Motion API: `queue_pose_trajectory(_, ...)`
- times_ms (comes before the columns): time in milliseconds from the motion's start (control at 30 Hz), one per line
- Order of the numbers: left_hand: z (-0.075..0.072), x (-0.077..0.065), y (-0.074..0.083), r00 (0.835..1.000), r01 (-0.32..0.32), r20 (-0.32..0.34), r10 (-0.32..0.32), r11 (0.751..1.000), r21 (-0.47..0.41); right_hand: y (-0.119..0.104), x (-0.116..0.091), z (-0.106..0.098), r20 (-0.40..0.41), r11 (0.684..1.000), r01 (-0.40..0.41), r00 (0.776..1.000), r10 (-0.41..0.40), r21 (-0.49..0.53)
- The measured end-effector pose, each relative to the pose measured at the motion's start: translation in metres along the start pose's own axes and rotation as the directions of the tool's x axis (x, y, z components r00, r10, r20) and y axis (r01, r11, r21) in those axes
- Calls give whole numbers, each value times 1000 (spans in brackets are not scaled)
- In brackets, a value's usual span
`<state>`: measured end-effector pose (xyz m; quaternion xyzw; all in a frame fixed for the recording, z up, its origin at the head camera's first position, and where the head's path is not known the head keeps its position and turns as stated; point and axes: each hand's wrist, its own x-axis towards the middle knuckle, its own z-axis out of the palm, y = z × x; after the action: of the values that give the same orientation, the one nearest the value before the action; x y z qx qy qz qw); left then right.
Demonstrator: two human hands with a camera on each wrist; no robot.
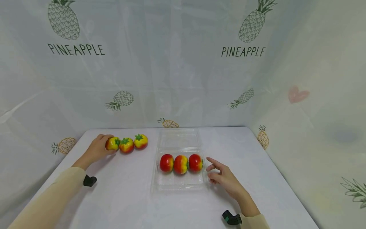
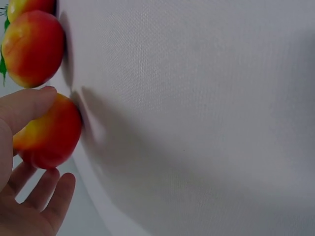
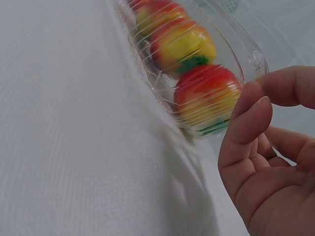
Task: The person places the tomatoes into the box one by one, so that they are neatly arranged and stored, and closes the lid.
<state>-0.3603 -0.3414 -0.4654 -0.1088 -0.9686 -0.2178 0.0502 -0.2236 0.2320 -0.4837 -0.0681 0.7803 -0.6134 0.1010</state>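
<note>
At the table's far left, my left hand (image 1: 98, 147) grips a red-and-yellow tomato (image 2: 51, 132) with a green star-shaped top, thumb on one side and fingers on the other. Two similar tomatoes, a middle one (image 1: 126, 145) and a right one (image 1: 141, 141), stand beside it in a row. A clear plastic box (image 1: 180, 181) lies with its lid (image 1: 179, 139) folded back, and three tomatoes (image 1: 180, 164) lie on their sides across it. By the box's right edge is my right hand (image 1: 224, 178), thumb and forefinger apart at the rim; whether they touch it, I cannot tell.
A white cloth covers the table (image 1: 123, 190). Behind and around it hangs a pale curtain (image 1: 177, 70) with pineapple prints, close to the table's back edge. A black wrist mount (image 1: 232, 218) sits on the right sleeve, another (image 1: 90, 181) on the left.
</note>
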Motion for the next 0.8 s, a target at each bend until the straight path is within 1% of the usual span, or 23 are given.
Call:
queue_pose_trajectory(233, 1, 2, -6, 1000, 29, -7, -29, 999, -22, 0, 0, 0, 3, 1000, -2, 1000, 2, -4)
queue_pose_trajectory(467, 3, 4, -8, 999, 50, -12, -50, 998, -40, 1, 1, 0, 7, 1000, 5, 1000, -5, 10)
queue_pose_trajectory(667, 1, 2, -11, 997, 69, -16, -70, 997, -16, 2, 1, 0, 2, 1000, -4, 1000, 4, 9)
queue_pose_trajectory(800, -5, 0, -14, 996, 88, -30, -89, 996, -8, 2, 1, 0, 0, 1000, -5, 1000, 5, 7)
